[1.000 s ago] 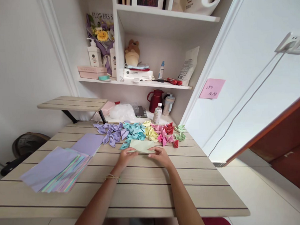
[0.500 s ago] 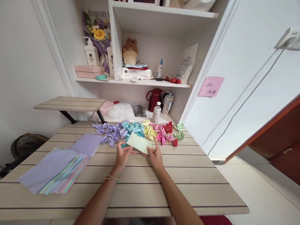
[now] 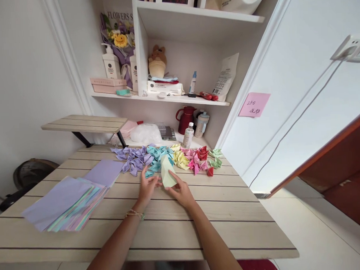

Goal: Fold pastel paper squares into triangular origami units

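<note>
A folded sheet of pale green paper stands tilted, its long side running away from me, above the middle of the table. My right hand pinches it at its near right side between thumb and fingers. Just left of the paper is my left hand, its fingers apart and the tips close to the paper's edge; whether they touch it I cannot tell. Behind the sheet lie blue folded paper pieces, partly covered by it. Purple folded pieces are to their left, yellow ones to their right.
Pink and red folded pieces and green ones lie farther right. A stack of coloured paper sheets is on the left of the slatted table. A small raised shelf and a bottle stand at the back.
The pale green paper has turned from lying crosswise to pointing away from me. My right hand has shifted left with it, and my left hand has come off the paper's left end.
</note>
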A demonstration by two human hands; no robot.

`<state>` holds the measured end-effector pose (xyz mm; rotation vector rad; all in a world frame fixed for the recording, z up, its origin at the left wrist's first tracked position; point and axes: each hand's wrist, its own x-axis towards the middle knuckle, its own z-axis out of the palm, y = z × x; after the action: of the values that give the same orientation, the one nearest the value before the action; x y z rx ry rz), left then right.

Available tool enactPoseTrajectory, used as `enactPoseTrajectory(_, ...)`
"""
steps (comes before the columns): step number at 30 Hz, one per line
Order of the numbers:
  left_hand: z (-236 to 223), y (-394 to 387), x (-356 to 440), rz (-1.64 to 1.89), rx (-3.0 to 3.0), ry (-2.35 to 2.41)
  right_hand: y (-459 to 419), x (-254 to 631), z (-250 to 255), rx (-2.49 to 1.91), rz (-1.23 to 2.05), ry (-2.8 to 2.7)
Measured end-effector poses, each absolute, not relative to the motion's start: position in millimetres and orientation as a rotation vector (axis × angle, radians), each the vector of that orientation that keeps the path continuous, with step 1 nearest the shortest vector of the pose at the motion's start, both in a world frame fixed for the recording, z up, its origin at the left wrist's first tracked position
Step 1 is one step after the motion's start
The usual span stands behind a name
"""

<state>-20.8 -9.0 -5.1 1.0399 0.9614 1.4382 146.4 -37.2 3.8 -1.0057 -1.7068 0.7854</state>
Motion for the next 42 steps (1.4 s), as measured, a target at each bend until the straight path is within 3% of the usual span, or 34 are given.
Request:
enactPoseTrajectory(19,5,-9,-27,1.189,1.019,0.927,-26,156,4,-0.79,1.1,-1.054)
enactPoseTrajectory(30,9,-5,-29,1.632,0.95,0.972,-28,164,2,-0.938,0.832,-1.169)
enactPoseTrajectory(37,12,-13,-27,1.216,0.99,0.848,-25,163,0,-0.95,0.871,-1.191)
enactPoseTrajectory(42,10,-15,-24,1.127,0.973,0.93,-27,163,2,-0.972,0.848,-1.248)
